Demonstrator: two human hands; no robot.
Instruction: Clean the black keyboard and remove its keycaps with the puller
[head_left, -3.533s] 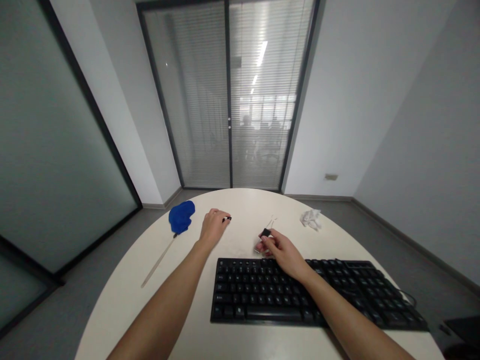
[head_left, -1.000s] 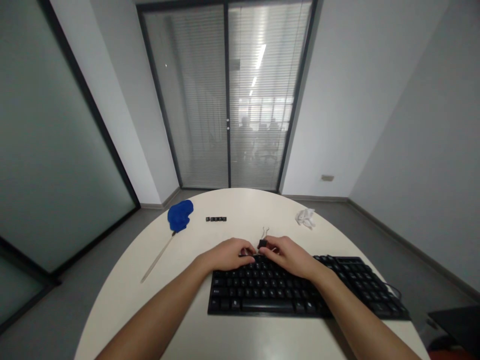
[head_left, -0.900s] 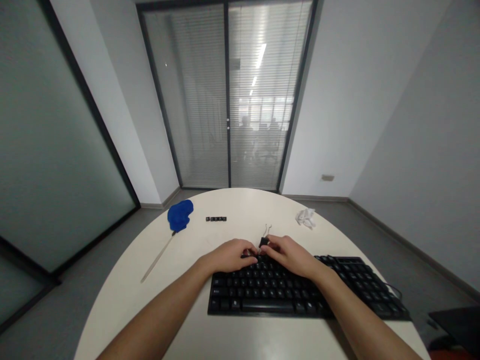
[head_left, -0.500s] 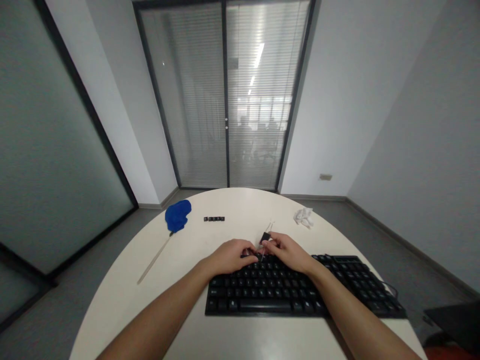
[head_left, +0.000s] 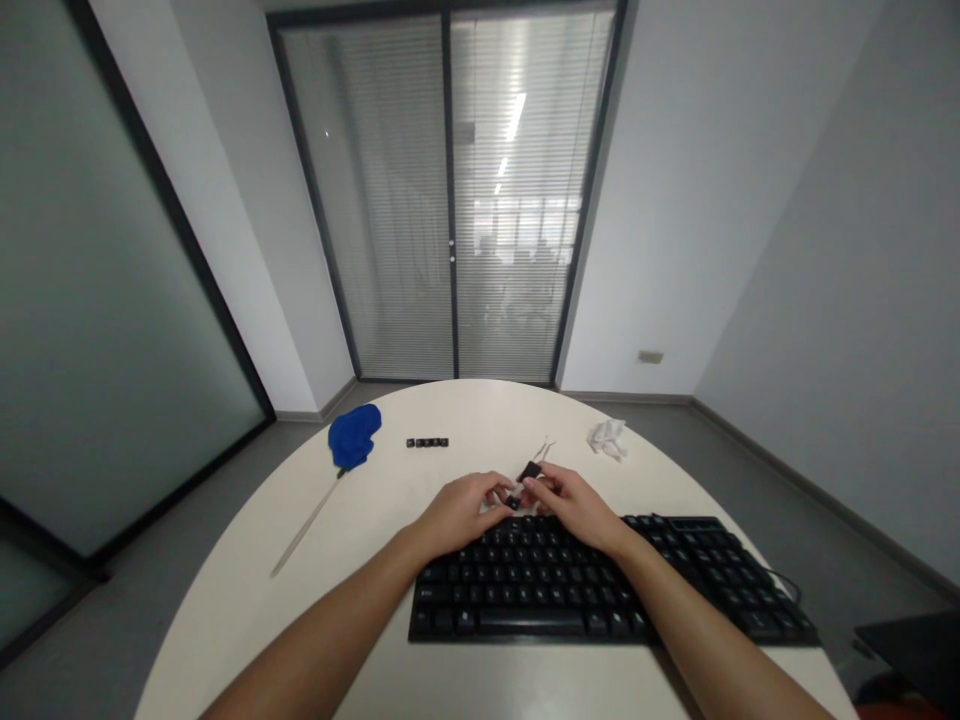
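My left hand point(head_left: 466, 510) is closed over the upper left part of the black keyboard point(head_left: 540, 620), with a small black keycap point(head_left: 513, 502) at its thumb and fingertips. Just beside it, my right hand point(head_left: 574, 505) pinches a keycap puller point(head_left: 530, 471). This tool has a black handle, and thin wire ends point up and away from me. Both hands are close together above the back rows of keys. Fingers partly hide the puller's near end, so I cannot tell whether it touches the keycap.
Several loose black keycaps point(head_left: 427, 442) lie in a row farther back on the round white table point(head_left: 375, 660). A blue duster-like thing with a thin stick point(head_left: 354, 437) is at the left. Crumpled white tissue point(head_left: 607, 438) lies at the back right. A cable point(head_left: 787, 583) runs by the keyboard's right side.
A keycap now shows up off the keyboard at my left fingertips. The puller has tilted a little, its near wire no longer reaching down to the keys. The view has shifted slightly.
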